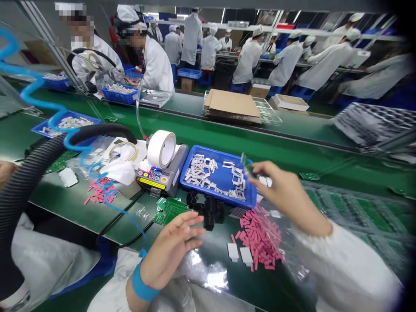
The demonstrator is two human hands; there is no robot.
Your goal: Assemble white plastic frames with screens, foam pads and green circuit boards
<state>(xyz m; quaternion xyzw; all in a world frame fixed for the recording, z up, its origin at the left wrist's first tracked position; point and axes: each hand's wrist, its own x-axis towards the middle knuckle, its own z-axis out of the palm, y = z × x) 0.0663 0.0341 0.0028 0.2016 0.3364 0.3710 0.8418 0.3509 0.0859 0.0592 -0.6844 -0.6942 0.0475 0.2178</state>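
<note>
My left hand [172,249] hovers low over the green bench with its fingers stretched out and apart, holding nothing, just right of a small green circuit board [169,209]. My right hand [287,195] is raised over the right end of a blue tray [224,177] of small white parts. Its fingertips pinch a small green piece [247,164]. A pile of pink strips [260,238] on clear film lies below that hand, with two white pads [239,253] beside it. Some black parts [208,210] sit between my hands.
A tape dispenser [162,169] with a white roll stands left of the tray. A black ribbed hose [39,173] and blue coiled air line [65,130] cross the left side. More pink strips [99,190] lie there. Other people in white coats work across the green conveyor [227,134], near cardboard [232,104].
</note>
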